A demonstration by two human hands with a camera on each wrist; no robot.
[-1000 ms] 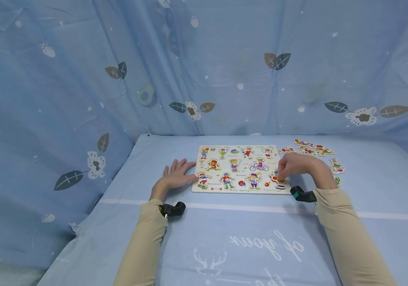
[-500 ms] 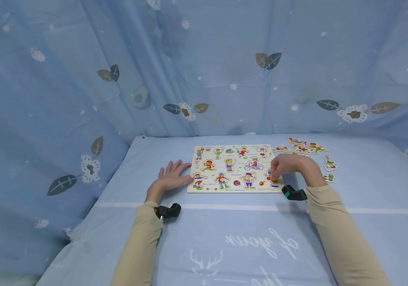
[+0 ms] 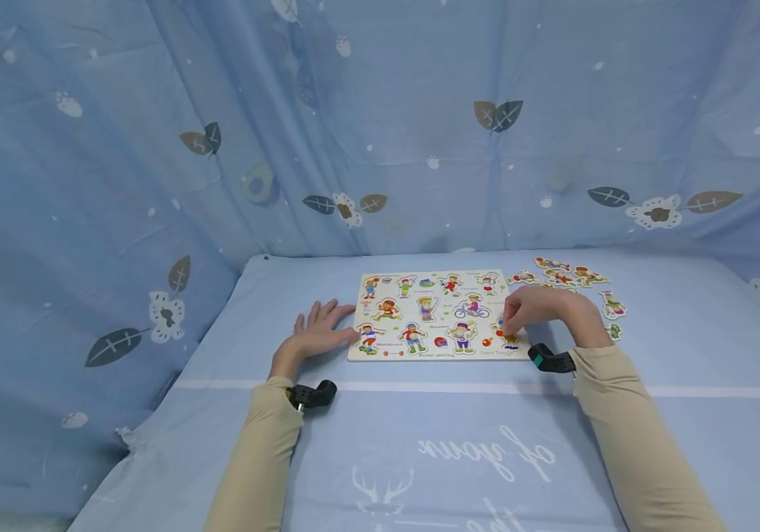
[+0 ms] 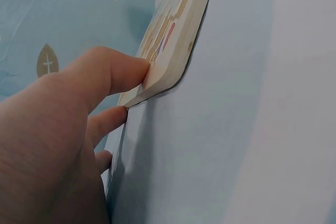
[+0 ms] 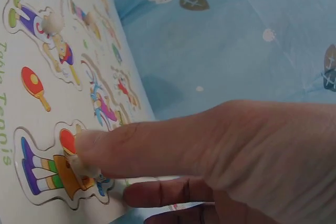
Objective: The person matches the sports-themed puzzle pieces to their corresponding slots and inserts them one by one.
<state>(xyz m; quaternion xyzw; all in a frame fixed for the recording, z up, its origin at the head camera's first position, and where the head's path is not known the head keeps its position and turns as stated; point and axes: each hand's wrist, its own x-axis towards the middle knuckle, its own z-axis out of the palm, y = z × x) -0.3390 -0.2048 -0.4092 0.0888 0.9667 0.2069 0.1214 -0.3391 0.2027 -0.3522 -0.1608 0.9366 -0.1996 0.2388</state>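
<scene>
A wooden puzzle board (image 3: 393, 353) with printed sports figures lies flat on the table. My left hand (image 3: 316, 332) is spread at its left edge; in the left wrist view the thumb (image 4: 123, 72) rests on the board's corner. At the lower right corner, my right hand (image 3: 533, 307) holds the table-tennis puzzle piece (image 5: 63, 171) by its small knob (image 5: 81, 167). That piece lies within its matching recess, partly covered by the thumb. Other figures with knobs, such as the baseball piece (image 5: 44, 32), sit in the board.
Several loose puzzle pieces (image 3: 589, 276) lie on the blue tablecloth (image 3: 473, 414) beyond and right of my right hand. One green-clad piece (image 3: 613, 304) lies nearer its wrist. A patterned blue curtain (image 3: 420, 148) hangs behind the table.
The table-tennis piece was askew over the board's lower right corner; now it lies in its recess, my right hand still on it. The left hand stays at the board's edge. The head view shifted slightly.
</scene>
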